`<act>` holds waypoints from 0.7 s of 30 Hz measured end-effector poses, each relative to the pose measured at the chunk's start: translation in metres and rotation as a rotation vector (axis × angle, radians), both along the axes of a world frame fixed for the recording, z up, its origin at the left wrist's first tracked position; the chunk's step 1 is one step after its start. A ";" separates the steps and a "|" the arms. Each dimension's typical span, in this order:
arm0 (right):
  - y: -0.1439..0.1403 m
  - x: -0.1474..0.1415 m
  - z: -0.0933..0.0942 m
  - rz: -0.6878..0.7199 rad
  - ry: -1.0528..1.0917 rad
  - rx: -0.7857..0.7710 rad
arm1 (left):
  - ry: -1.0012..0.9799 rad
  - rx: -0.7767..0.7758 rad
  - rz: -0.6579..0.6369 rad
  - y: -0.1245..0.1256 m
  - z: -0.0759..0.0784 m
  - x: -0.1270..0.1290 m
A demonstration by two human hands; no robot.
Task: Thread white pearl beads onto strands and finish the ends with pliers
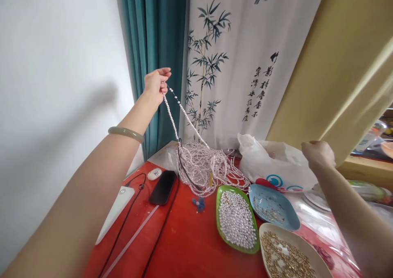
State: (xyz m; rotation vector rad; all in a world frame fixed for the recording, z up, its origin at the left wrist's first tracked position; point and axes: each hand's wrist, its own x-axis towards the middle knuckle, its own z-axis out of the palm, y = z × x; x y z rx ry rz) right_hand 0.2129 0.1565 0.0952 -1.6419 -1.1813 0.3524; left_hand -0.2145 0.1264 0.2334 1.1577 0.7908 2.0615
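My left hand [158,81] is raised at the left and pinches a strand of small pearly beads [170,115]. Two lengths of it run down from the fingers to a heap of beaded strands [199,163] on the table; near the hand, a few beads sit spaced apart on the thread. Out to the right, my right hand [319,154] is held up in a fist above a white plastic bag [276,163]. Whether anything is inside those fingers is hidden. Loose pearly beads fill a green tray [218,216] below the heap.
A blue tray [288,212] holds small bits, and a beige tray [316,261] holds gold-coloured pieces. On the red table [190,237] lie a black phone [162,187], cables, a white power bank [115,212] and a blue flower piece [199,204]. Curtains [153,32] hang behind.
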 end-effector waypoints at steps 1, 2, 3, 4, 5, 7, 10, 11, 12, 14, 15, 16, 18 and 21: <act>-0.004 -0.011 0.006 -0.062 -0.111 0.010 | 0.026 -0.003 -0.025 0.001 0.000 0.007; -0.009 -0.026 0.012 -0.181 -0.291 0.049 | 0.050 -0.008 -0.048 0.003 0.000 0.015; -0.013 -0.045 0.018 -0.150 -0.456 0.085 | 0.074 -0.015 -0.068 0.004 0.001 0.024; -0.016 -0.066 0.024 0.003 -0.552 0.089 | 0.099 -0.020 -0.090 0.005 0.003 0.034; -0.020 -0.088 0.029 0.139 -0.580 0.092 | 0.128 -0.025 -0.113 0.006 0.004 0.044; -0.024 -0.134 0.033 0.521 -0.501 0.133 | 0.197 -0.027 -0.170 0.006 0.006 0.063; -0.029 -0.192 0.031 0.864 -0.175 0.164 | 0.297 -0.009 -0.266 0.001 0.007 0.089; -0.030 -0.207 0.030 0.927 -0.104 0.130 | 0.324 -0.006 -0.292 -0.001 0.006 0.097; -0.032 -0.219 0.027 0.997 -0.042 0.063 | 0.348 -0.005 -0.309 -0.003 0.004 0.103; -0.034 -0.234 0.023 1.113 0.042 -0.084 | 0.380 -0.007 -0.309 -0.004 -0.002 0.110; -0.035 -0.237 0.021 1.139 0.076 -0.136 | 0.388 -0.003 -0.289 -0.003 -0.008 0.111; -0.035 -0.237 0.020 1.140 0.107 -0.159 | 0.392 0.006 -0.258 -0.002 -0.016 0.109; -0.034 -0.231 0.019 1.096 0.176 -0.142 | 0.398 0.016 -0.174 0.003 -0.037 0.099; -0.029 -0.211 0.021 1.061 0.310 -0.108 | 0.405 -0.104 -0.058 0.010 -0.086 0.077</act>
